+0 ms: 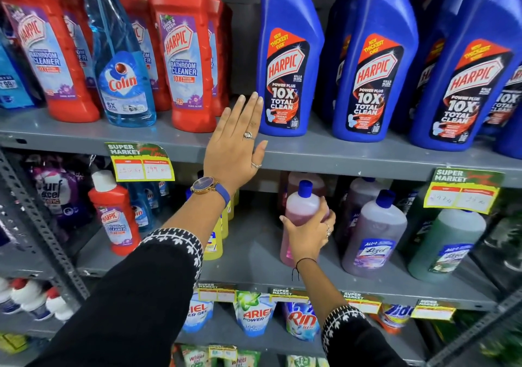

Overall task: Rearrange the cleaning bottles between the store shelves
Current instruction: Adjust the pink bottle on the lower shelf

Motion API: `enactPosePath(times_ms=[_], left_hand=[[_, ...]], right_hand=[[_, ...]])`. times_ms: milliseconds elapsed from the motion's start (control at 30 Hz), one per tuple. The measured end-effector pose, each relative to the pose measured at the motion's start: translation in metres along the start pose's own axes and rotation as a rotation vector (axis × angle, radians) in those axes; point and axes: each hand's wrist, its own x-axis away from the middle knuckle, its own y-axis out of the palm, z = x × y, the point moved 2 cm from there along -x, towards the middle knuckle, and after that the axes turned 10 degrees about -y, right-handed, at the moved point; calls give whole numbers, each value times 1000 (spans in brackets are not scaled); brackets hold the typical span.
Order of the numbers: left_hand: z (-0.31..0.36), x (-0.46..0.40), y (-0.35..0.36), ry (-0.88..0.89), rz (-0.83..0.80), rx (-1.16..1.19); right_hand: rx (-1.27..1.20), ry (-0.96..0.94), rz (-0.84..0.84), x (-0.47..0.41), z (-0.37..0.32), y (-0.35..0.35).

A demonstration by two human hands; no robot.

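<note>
I am reaching up with my left hand, fingers straight, pressed together and holding nothing, its fingertips lying against the side of the nearest tall blue plastic Harpic toilet-cleaner bottle on the grey metal upper shelf. More blue bottles of the same kind are standing to its right. To the left of my hand a red plastic Harpic bathroom-cleaner bottle is standing upright, with a clear blue Colin glass-cleaner bottle beside it.

My right hand is gripping a translucent pink liquid bottle with a blue screw cap, fingers wrapped around its middle. This bottle is upright on the grey middle shelf, one level below. Just to its right a purple Lizol bottle with a blue cap and a green Lizol bottle are standing. A small red Harpic bottle with a white cap is sitting at the left end of that shelf.
</note>
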Motion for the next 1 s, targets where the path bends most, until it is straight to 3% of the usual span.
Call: enactPosePath(times_ms=[267,567,700,833,1000], left_hand=[[0,0,-3,-9,-66,3],[-18,26,-40,-93,-101,188],[-87,45,-63,-62,-74,110],[-199,45,-95,-132,-59,50],[-316,60,-126,-266,67,-33]], right_hand=[[148,-89,-84,24,10,-15],[157,-398,-304,121,-44,26],[100,-592,-439,169,-104,70],[9,-745,-547,211,-190,118],[-267,-933,-356,216,-299,142]])
